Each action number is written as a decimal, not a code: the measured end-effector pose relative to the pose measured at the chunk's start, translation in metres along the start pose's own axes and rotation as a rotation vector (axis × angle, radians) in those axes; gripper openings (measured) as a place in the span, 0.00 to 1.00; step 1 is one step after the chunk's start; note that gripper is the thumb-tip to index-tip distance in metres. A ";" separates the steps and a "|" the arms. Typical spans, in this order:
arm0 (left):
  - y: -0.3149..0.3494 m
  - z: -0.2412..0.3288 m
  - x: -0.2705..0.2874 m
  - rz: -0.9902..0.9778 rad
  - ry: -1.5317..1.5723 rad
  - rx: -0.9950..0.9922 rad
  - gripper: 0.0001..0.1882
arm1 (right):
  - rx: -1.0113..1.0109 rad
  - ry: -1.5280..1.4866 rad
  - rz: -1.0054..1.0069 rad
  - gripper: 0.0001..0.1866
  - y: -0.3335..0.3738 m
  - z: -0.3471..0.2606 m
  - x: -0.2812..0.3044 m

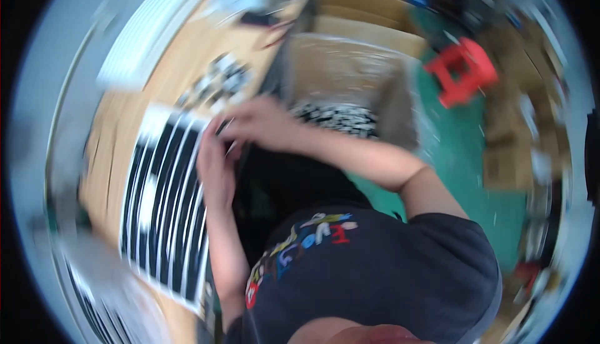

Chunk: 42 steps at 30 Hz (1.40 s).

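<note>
My left hand (216, 168) and my right hand (261, 122) meet at the table's edge, with their fingers bent together. Between the fingertips shows a small dark piece (224, 126), too blurred to name. Just left of my hands lies a white sheet with long black strips (164, 200) on the wooden table. Beyond my fingers is a loose cluster of small black, white and grey pieces (226, 80). Right of my right hand, a plastic-lined cardboard box (350, 53) holds many small black-and-white pieces (337, 118).
A white ribbed panel (150, 34) lies at the table's far left. On the green floor (500, 219) stands a red plastic stool (482, 66). Cardboard boxes (509, 163) are stacked at the right. A dark object (259, 18) rests on the far table. Motion blurs the picture.
</note>
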<state>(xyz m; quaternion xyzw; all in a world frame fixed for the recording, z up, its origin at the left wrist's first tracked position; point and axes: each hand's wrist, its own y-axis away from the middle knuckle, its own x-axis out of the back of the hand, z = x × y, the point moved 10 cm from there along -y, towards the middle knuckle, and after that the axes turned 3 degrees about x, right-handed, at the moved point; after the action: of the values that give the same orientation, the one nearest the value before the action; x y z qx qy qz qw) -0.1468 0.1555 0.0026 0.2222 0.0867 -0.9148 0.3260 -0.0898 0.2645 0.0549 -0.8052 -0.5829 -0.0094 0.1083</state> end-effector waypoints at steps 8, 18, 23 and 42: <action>0.016 -0.056 -0.132 -0.459 0.425 0.240 0.44 | -0.177 -0.249 0.343 0.09 0.118 0.023 0.062; 0.025 -0.057 -0.138 -0.229 0.024 0.023 0.34 | -0.190 -0.608 0.663 0.15 0.166 0.047 0.054; 0.022 -0.053 -0.117 -0.111 0.069 0.074 0.32 | -0.154 -0.599 0.663 0.19 0.157 0.049 0.041; 0.016 -0.044 -0.115 -0.150 0.076 0.067 0.24 | -0.118 -0.657 0.633 0.36 0.145 0.042 0.028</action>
<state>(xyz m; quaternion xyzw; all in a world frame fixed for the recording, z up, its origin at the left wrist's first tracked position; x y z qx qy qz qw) -0.0420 0.2209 0.0170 0.2604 0.0848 -0.9300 0.2452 0.0507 0.2559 -0.0056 -0.9087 -0.3103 0.2467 -0.1310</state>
